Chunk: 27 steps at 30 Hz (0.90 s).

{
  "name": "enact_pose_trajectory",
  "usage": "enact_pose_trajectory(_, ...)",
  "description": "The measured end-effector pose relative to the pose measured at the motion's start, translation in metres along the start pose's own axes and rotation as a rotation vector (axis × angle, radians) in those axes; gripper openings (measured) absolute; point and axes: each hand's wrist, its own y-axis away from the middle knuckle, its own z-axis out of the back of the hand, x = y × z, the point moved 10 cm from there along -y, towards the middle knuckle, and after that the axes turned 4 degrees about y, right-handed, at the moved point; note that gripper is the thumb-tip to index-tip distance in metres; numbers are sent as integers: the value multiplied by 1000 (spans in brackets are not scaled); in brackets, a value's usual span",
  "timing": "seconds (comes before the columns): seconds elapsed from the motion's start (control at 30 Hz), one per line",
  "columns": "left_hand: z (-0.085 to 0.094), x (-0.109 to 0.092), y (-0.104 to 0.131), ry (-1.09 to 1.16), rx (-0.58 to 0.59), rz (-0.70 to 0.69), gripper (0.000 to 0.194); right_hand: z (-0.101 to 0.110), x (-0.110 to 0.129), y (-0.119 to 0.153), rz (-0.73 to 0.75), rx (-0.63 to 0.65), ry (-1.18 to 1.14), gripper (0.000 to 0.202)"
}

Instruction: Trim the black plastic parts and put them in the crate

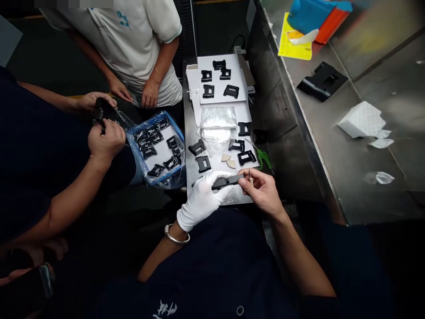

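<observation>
My left hand [202,198], in a white glove, grips a black plastic part [221,181] held edge-on just above the front of the narrow table. My bare right hand [262,188] pinches the part's right end between thumb and finger. A slim, pale-ended piece [251,177] stands between the right fingers; its kind is too small to make out. Just beyond the hands lie two tan wedge-shaped pads [228,161]. Similar black frames lie around them, one on the left [203,164] and one on the right [247,157].
Clear plastic bags [218,122] lie mid-table, and more black parts rest on a white sheet [217,95] behind. A green-handled tool [264,160] sits at the right edge. Left, a co-worker's hands [108,139] hold a bagged part over a blue bin [166,179]. A metal bench [365,186] stands right.
</observation>
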Motion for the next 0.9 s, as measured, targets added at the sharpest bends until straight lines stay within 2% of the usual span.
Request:
enact_pose_trajectory(0.13, -17, 11, 0, 15, 90, 57, 27, -6, 10, 2, 128, 89, 252, 29)
enact_pose_trajectory(0.23, -17, 17, 2, 81, 39, 89, 22, -9, 15, 0, 174, 176, 277, 30)
enact_pose_trajectory(0.33, -10, 24, 5, 139, -77, 130, 26, 2, 19, -7, 173, 102, 340, 24)
enact_pose_trajectory(0.5, -13, 23, 7, 177, -160, 73, 23, 3, 32, -6, 265, -16, 553, 28)
enact_pose_trajectory(0.7, -16, 12, 7, 170, -202, -54, 13, 4, 37, 3, 279, -113, 616, 30)
enact_pose_trajectory(0.9, -12, 5, 8, 109, -229, -119, 9, 4, 36, 3, 257, -108, 652, 33)
